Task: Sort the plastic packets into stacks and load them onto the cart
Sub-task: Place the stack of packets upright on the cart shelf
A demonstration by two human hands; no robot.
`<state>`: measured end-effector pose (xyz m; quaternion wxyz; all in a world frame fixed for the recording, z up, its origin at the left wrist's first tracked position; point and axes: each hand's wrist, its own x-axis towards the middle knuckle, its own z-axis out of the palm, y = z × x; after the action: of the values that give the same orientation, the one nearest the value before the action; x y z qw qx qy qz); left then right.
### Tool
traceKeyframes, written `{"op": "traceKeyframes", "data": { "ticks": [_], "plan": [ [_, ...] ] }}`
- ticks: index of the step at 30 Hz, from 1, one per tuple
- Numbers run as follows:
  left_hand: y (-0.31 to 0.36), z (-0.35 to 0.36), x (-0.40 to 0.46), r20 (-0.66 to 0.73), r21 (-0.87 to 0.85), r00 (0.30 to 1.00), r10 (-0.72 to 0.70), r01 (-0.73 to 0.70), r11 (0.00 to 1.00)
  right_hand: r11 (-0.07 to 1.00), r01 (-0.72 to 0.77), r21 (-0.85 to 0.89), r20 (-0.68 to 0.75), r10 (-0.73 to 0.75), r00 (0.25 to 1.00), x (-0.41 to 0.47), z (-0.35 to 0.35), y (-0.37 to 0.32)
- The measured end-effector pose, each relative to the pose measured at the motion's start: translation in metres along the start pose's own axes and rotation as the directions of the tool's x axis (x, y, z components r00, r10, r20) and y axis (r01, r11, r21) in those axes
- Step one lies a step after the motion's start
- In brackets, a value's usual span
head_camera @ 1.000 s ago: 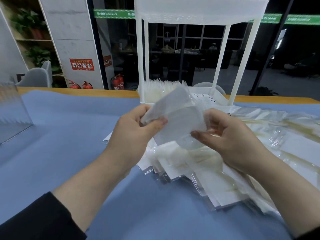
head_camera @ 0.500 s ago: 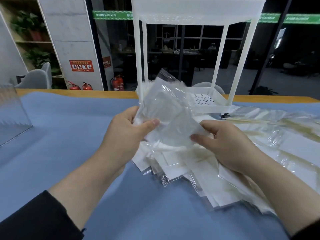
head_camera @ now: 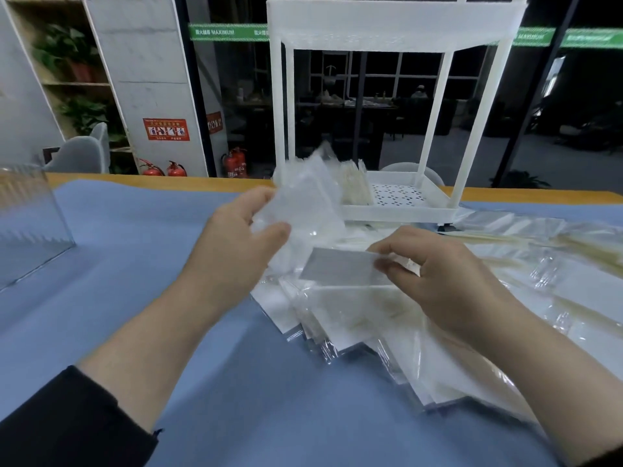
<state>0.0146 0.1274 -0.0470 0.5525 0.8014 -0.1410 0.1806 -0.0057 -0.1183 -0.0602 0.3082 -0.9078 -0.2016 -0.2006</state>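
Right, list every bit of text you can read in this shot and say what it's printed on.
"MAXIMUM": green banner strip on the glass behind the cart; the characters beside it are too blurred.
Red wall sign: pictograms and text, too small to read.
Red sign on the glass: blurred.
Fire extinguisher label: unreadable.
Packets: no legible print.

The left hand [head_camera: 236, 244] grips a blurred bunch of clear packets [head_camera: 303, 200], raised above a blue table [head_camera: 118, 264]. The right hand [head_camera: 448, 278] pinches one flat packet [head_camera: 340, 266] over a loose pile of packets [head_camera: 387, 318]. Behind stands a white cart [head_camera: 397, 203], more packets [head_camera: 355, 185] upright on its lower shelf.
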Motion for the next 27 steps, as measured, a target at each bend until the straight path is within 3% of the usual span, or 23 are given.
{"op": "traceKeyframes", "data": {
  "ticks": [3,8,12,16,21,27],
  "plan": [
    [0.005,0.012,-0.008,0.201,0.005,0.978,-0.054,0.054,0.999,1.0,-0.007,-0.013,-0.04,0.007,0.999,-0.002,0.002,-0.005],
    [0.0,0.023,-0.016,0.326,0.201,0.943,-0.073,0.006,0.98,0.999,-0.039,0.023,-0.113,0.042,0.993,-0.001,0.009,-0.002],
    [-0.001,0.028,-0.017,0.343,0.151,0.939,-0.029,-0.025,0.988,0.996,-0.065,0.068,-0.17,0.076,0.982,0.002,0.013,0.001],
    [0.001,0.019,-0.012,0.275,-0.049,0.961,-0.035,0.051,0.997,0.93,-0.217,0.298,0.039,0.215,0.976,0.0,0.006,0.002],
    [-0.009,0.031,-0.017,0.369,0.13,0.927,-0.072,0.025,0.991,0.952,-0.162,0.258,0.181,0.118,0.976,-0.001,0.015,0.005],
    [-0.009,0.027,-0.015,0.363,0.257,0.932,-0.014,-0.086,0.963,0.953,-0.148,0.263,0.115,0.121,0.986,0.001,0.008,0.006]
  ]
}}
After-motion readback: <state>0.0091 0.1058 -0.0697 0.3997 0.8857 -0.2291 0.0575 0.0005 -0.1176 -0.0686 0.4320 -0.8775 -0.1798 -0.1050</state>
